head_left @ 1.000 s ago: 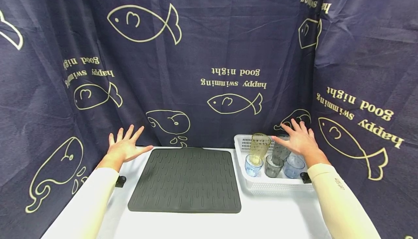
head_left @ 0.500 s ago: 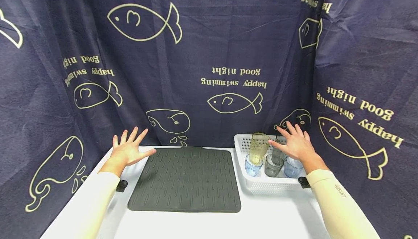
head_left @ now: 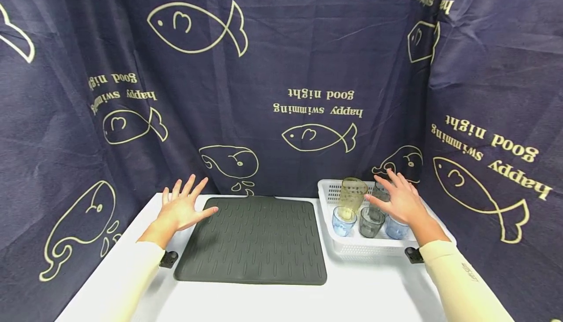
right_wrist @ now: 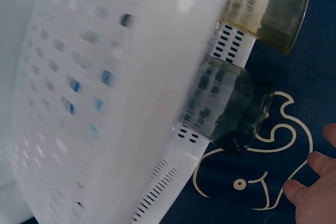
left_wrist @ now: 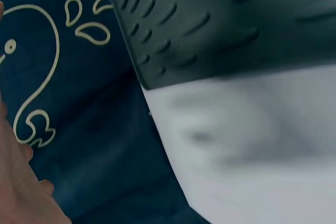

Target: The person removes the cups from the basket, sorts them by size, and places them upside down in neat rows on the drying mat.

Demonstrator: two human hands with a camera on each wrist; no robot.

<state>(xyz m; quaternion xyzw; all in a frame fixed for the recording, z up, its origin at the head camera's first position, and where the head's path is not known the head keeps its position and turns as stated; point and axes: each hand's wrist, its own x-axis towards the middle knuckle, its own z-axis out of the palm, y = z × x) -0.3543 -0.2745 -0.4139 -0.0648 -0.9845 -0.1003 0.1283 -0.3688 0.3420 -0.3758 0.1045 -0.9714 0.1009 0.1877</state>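
Observation:
My left hand (head_left: 180,209) hovers with spread fingers at the left edge of a dark ribbed mat (head_left: 255,244); it holds nothing. On the other side, my right hand (head_left: 403,207) hangs over a white perforated basket (head_left: 365,249), fingers extended and holding nothing. Inside the basket stand a tall yellow glass (head_left: 353,194), a small light blue glass (head_left: 343,221), a small grey glass (head_left: 371,223), another blue glass (head_left: 396,229) and a taller dark glass (head_left: 380,192). The right hand partly hides the last two. The right wrist view shows the yellow glass (right_wrist: 268,9) and dark glass (right_wrist: 228,103) above the rim.
A white table (head_left: 246,305) carries the mat and, to its right, the basket. Dark blue cloth (head_left: 264,68) with fish and whale drawings hangs behind and on both sides. Small black devices (head_left: 169,259) sit under the wrists.
The left hand has drifted right and slightly nearer, toward the mat. My right hand has dipped a little over the basket. Mat and glasses stay in place; the head view has shifted slightly.

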